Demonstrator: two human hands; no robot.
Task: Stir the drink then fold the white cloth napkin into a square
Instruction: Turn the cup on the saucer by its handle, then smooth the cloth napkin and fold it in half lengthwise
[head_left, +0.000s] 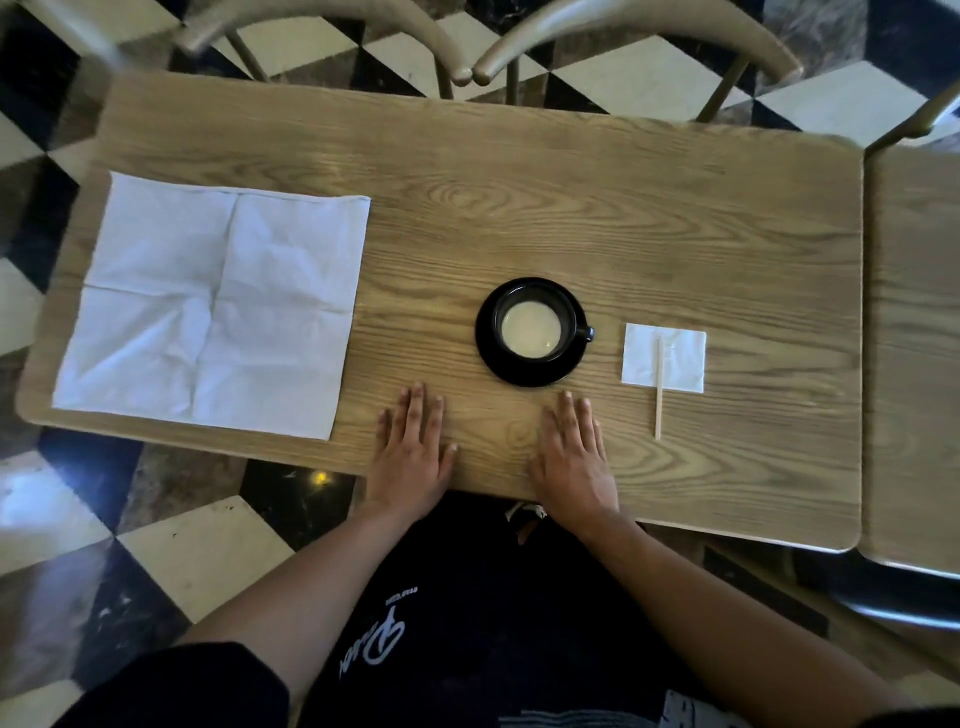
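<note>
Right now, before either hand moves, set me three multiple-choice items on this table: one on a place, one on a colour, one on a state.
1. Where does the wooden stir stick lie?
A. In the cup
B. Partly on the small paper napkin, right of the cup
C. On the white cloth napkin

2. What colour are the cup and saucer?
A. White
B. Red
C. Black

3. How does the white cloth napkin lie?
A. Spread open flat, creased
B. Folded into a small square
C. Rolled up

Answers: 1 B, its upper part rests on the small napkin and its lower end on the table. 2 C, both are black around the pale drink. 3 A, it lies unfolded, while the left hand and right hand rest flat on the table.
</note>
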